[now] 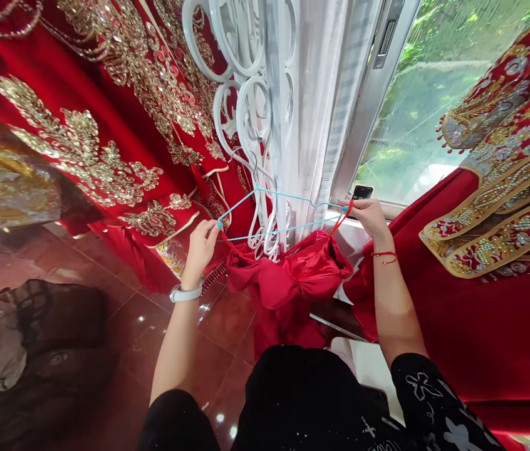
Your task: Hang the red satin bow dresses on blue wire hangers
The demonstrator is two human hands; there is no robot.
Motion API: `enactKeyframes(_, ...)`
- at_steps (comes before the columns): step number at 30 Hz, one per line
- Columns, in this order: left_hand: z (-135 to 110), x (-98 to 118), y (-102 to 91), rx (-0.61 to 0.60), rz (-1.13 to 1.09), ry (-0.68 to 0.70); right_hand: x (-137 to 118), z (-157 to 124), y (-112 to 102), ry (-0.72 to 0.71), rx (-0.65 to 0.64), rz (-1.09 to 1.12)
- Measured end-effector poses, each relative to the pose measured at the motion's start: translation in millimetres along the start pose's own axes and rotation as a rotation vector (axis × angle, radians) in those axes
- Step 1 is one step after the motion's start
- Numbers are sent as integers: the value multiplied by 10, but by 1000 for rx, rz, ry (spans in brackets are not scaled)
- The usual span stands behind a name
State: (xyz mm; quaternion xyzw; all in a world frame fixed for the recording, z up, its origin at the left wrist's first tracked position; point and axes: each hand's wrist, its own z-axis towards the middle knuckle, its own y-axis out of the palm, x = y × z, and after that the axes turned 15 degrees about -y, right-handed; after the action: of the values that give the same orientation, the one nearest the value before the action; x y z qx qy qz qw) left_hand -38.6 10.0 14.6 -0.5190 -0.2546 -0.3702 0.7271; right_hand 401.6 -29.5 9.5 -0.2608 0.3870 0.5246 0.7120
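A light-blue wire hanger (288,229) is stretched out in front of me, with its hook up near the white scrollwork. From it hangs a red satin dress (288,275), its thin red straps reaching up to both ends of the hanger. My left hand (203,245) is closed in a pinch at the hanger's left end, by one strap. At the right end my right hand (369,216) pinches the other strap (341,217) together with the hanger. Fingers partly hide both corners of the hanger.
Red gowns with gold beading (91,163) hang on the left. Embroidered red garments (504,188) hang at right. White metal scrollwork (246,94) stands ahead beside a window (425,113), with a phone (363,193) at its sill. Dark fabric (58,338) lies lower left above the tiled floor (152,351).
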Motion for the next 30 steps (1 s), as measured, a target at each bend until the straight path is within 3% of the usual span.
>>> enactKeyframes(5,-22,4,51,17,-41,-20,-295,298,297,-60,-304,-127)
enactKeyframes(9,-114,8,156,32,-70,-47,-354,449,414,-89,-539,-330)
enactKeyframes(11,-162,1,207,69,-67,-49,-359,448,402,-131,-565,-498)
enactKeyframes(14,-236,-29,295,120,-56,-32,-417,258,539,-313,-410,-691)
enactKeyframes(16,-315,-70,373,156,-76,2,-478,1,822,-418,-253,-714)
enactKeyframes(18,-442,-138,450,223,-132,46,-507,-299,1217,-442,-200,-677)
enactKeyframes(21,-719,-301,497,287,-155,90,-418,-650,1805,-439,-452,-535)
enactKeyframes(24,-978,-502,405,32,67,113,-243,-776,2194,-431,-663,-493)
enactKeyframes(26,-1065,-611,284,-148,273,105,-162,-775,2349,-396,-695,-532)
enactKeyframes(30,-1016,-681,39,-322,509,68,-125,-757,2580,-337,-691,-660)
